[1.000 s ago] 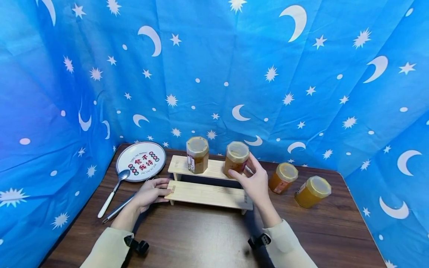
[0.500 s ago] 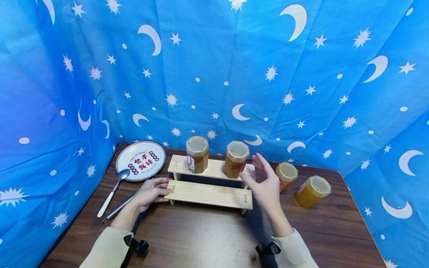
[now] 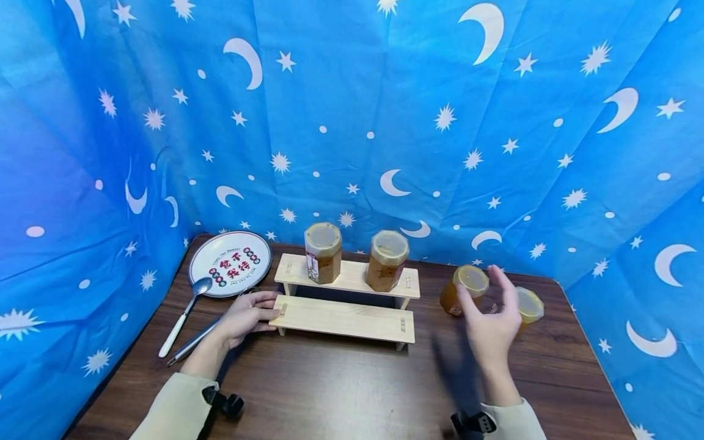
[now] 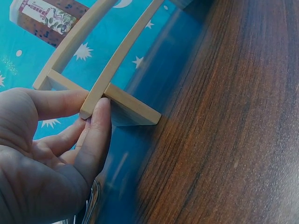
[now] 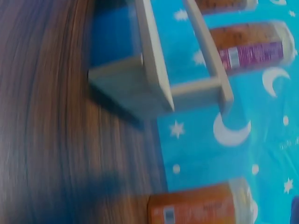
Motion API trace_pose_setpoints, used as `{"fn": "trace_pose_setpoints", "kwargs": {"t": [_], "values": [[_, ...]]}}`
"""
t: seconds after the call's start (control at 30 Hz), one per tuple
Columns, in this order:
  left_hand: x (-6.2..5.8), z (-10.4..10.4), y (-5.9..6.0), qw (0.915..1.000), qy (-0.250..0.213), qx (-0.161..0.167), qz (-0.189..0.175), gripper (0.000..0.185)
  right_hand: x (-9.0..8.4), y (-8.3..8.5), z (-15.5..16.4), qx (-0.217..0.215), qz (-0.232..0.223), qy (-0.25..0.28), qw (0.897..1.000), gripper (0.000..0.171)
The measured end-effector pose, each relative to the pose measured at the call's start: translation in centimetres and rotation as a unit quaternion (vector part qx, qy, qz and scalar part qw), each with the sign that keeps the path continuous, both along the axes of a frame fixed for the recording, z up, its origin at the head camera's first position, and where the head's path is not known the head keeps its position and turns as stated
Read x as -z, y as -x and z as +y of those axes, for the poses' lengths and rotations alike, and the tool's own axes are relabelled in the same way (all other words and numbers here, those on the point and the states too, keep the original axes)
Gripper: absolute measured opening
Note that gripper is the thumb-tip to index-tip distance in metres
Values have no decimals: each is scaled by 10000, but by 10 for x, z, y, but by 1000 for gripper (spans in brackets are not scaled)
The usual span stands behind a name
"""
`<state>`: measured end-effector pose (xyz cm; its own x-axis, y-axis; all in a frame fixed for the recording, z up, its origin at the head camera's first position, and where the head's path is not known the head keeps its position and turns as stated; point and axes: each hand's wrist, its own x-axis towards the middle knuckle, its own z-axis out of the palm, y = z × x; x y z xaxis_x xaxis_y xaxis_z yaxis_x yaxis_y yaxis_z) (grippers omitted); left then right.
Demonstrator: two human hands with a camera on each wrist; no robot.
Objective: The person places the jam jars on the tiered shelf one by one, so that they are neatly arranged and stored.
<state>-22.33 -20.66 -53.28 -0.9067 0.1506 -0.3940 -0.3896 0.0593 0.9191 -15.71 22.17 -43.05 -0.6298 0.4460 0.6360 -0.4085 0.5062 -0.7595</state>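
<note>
A round plate (image 3: 231, 264) with red lettering is lying at the table's (image 3: 341, 391) far left corner. A white-handled spoon (image 3: 184, 315) is lying just in front of it, bowl toward the plate, and a slim metal utensil (image 3: 198, 340) is lying beside the spoon. A blue cloth (image 3: 352, 122) with white moons and stars is hanging round the table.

Bright, even light; blurred right-wrist view

Left hand (image 3: 247, 318) low at near left, fingers (image 4: 96, 135) extended, forearm angled inward. Right hand (image 3: 489, 321) raised at right, fingers spread, slightly curved, holding nothing.
</note>
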Motion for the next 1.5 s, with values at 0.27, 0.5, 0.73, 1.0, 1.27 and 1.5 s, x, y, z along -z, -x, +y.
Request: {"fn": "trace_pose_setpoints", "kwargs": {"t": [0.27,0.5,0.73,1.0,1.27,1.5], "values": [[1,-1,0,10000,-37,-1,21,58,35,3,54,982,-266,182,9946,70],[1,0,0,10000,-54,-10,25,57,64,5,100,1332,-1201,1106,9775,100],[1,-2,-1,10000,-33,-16,9,58,87,0,127,454,-2642,1479,9520,101],[1,-2,-1,10000,-52,-10,4,57,97,3,137,177,-3221,1001,9412,99],[2,-1,-1,10000,14,-17,-14,58,101,8,141,175,-3343,835,9386,94],[2,0,1,10000,48,-23,-28,57,102,7,141,188,-3506,811,9328,93]]}}
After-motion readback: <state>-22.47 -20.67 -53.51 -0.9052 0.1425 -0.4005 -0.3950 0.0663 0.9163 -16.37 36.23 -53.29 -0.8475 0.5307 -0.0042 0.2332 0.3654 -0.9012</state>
